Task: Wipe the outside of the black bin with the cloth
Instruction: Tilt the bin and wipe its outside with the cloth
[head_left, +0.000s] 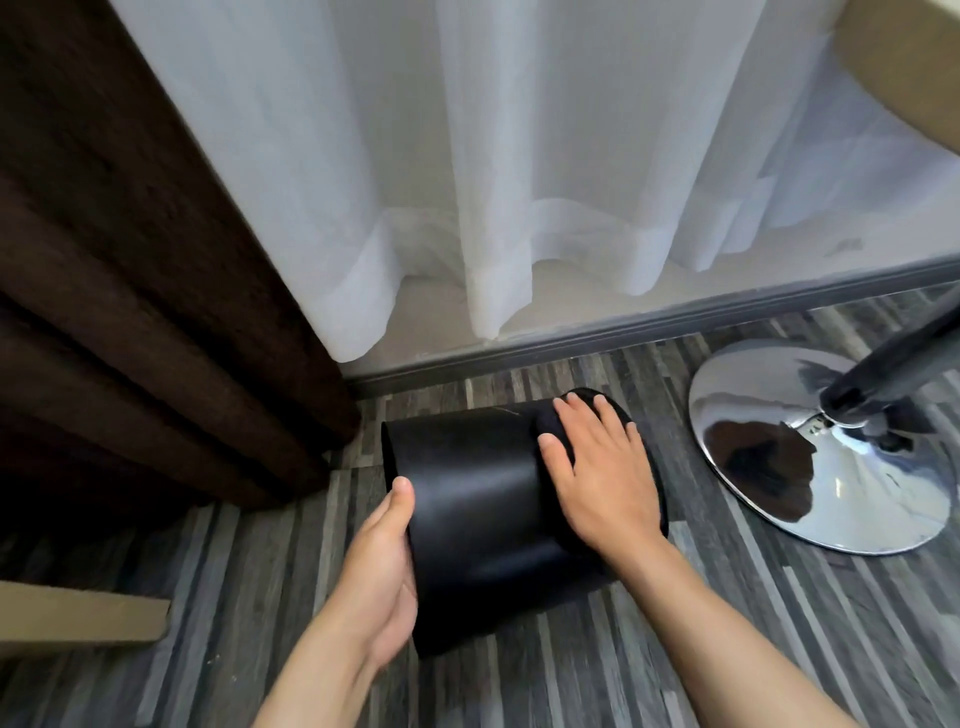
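Nearest me, two bare forearms reach out over the striped grey floor (675, 649). One black bin (467, 499) lies tipped on its side there, its wider end turned to the right; I cannot see what is inside, and no label or writing shows on it. The left hand (382, 566) cups the bin's narrower end, thumb over the edge. The right hand (597, 467) lies flat with fingers spread, pressing one dark cloth (550, 421) against the bin's upper side. Just right stands one chrome pedestal base (826, 457). Beyond hang a brown curtain (130, 260) and a sheer white curtain (493, 156).
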